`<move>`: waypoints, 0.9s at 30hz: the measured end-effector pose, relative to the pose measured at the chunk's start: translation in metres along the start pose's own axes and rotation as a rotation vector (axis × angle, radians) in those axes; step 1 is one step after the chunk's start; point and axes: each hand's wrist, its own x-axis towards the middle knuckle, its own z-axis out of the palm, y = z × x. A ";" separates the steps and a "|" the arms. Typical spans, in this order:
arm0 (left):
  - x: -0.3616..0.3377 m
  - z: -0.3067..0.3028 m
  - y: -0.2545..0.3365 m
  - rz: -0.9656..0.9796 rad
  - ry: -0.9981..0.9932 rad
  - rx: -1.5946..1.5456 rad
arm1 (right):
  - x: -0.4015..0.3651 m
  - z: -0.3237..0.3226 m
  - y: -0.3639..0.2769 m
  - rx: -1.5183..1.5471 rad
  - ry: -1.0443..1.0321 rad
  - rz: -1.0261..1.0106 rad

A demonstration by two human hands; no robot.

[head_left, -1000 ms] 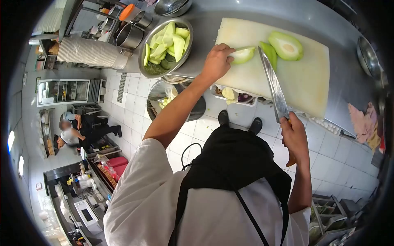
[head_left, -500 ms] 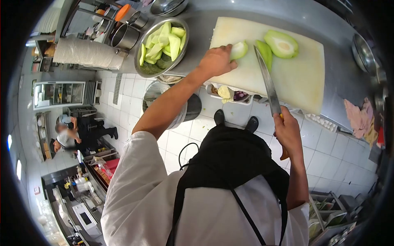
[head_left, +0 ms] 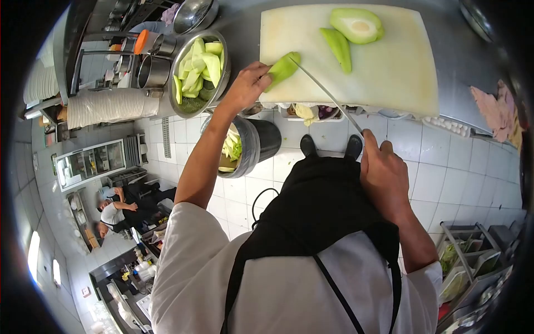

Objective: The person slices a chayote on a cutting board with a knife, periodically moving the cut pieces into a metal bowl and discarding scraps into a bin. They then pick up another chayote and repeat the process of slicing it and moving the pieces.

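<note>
My left hand (head_left: 248,85) holds a green vegetable piece (head_left: 283,68) lifted off the near left edge of the white cutting board (head_left: 400,72). My right hand (head_left: 382,172) grips a long knife (head_left: 324,93), its tip touching that piece. On the board lie a green wedge (head_left: 337,47) and a halved green vegetable (head_left: 357,24) with a pale core.
A steel bowl (head_left: 221,67) of cut green pieces stands left of the board. A black bin (head_left: 257,143) with peels sits on the tiled floor below. Stacked white plates (head_left: 105,106) and pots are at left. A pink cloth (head_left: 498,111) lies at right. Other people work in the background.
My left hand picked the green piece up from the board and brought it toward me. The knife turned edge-on and met the piece. The view shifted down.
</note>
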 end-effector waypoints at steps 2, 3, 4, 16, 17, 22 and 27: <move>-0.001 0.002 -0.004 0.034 0.032 -0.014 | 0.002 0.001 0.000 -0.004 0.009 -0.001; -0.002 0.003 -0.001 0.008 0.040 -0.014 | 0.002 0.002 0.000 -0.006 0.014 -0.003; -0.002 0.005 0.003 -0.017 0.050 -0.013 | 0.003 0.002 0.000 -0.016 0.007 0.004; 0.000 0.036 0.023 0.081 0.265 0.110 | 0.008 -0.001 -0.006 -0.113 -0.001 -0.025; 0.000 0.035 0.025 0.075 0.262 0.120 | 0.008 -0.002 -0.006 -0.120 0.005 -0.031; -0.002 0.035 0.033 0.022 0.255 0.156 | 0.008 -0.004 -0.010 -0.174 0.010 -0.064; -0.001 0.037 0.034 -0.024 0.252 0.167 | 0.013 -0.003 -0.008 -0.273 0.033 -0.109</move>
